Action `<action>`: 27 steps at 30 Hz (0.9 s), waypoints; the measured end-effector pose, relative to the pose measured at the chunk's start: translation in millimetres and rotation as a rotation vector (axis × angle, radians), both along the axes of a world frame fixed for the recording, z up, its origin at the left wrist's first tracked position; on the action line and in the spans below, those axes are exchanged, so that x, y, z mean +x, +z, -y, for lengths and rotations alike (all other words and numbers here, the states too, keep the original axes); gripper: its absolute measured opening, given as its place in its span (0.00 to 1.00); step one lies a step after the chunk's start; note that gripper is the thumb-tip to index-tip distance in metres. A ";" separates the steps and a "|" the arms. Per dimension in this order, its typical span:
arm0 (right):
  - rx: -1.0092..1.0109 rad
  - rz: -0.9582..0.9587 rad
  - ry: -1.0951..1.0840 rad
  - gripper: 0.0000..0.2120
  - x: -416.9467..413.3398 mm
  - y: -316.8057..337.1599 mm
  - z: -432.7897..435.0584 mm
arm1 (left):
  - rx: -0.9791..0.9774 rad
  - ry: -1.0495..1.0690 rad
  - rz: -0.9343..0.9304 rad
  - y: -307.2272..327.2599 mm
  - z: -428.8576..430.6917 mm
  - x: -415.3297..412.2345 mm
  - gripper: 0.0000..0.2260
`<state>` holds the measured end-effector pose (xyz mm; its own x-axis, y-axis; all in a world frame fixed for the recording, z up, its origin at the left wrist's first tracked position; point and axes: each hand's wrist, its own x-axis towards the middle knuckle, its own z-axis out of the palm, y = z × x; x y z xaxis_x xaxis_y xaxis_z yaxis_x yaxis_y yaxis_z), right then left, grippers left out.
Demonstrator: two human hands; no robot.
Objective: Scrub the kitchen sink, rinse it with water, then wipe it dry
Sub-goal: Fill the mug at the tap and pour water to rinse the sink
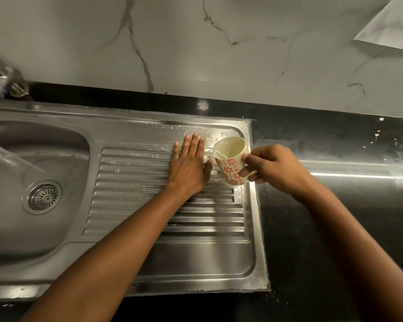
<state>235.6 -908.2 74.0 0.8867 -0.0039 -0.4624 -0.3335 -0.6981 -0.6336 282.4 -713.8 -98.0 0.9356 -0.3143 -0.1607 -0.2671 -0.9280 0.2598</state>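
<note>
Plainly, the stainless-steel sink was one pressed sheet set into a black bench. Its ridged drainboard lay directly under both grips, and its rounded basin sat well to the left of the left grip, with a round slotted strainer in the basin floor. The steel looked dull and streaked, with pale specks and smears along the ridges and a wet sheen on the flat strip just beyond the left grip's fingertips. Whitish crusted sealant ran along the sink's right edge, beneath the right grip. The left grip was spread flat, palm down, fingers straight and close together, thumb out to the side; it pressed on the far ridges of the drainboard and held nothing. The right grip was clamped on a cream mug printed with red flowers and dashes, its fingers and thumb curled about the mug's right side, where they hid the handle. The mug was tilted, its mouth turned toward the left grip and its pale inside showing, and it sat just beside that grip's thumb, over the drainboard's far right corner. Whether its base touched the steel I could not tell. A chrome tap stood far to the left beyond the left grip, at the foot of a grey-veined marble wall that rose behind both grips.
</note>
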 end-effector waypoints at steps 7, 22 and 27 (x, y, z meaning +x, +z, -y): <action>0.013 -0.025 0.047 0.11 35.2 19.6 24.3 | -0.012 -0.200 0.020 2.9 32.5 -1.3 0.32; -0.318 -0.027 0.353 0.12 106.1 5.1 8.5 | 0.058 -0.004 0.048 -5.9 32.9 12.0 0.34; -0.213 -0.096 0.360 0.11 121.3 2.9 3.2 | 0.014 0.200 0.007 -5.9 12.1 8.7 0.37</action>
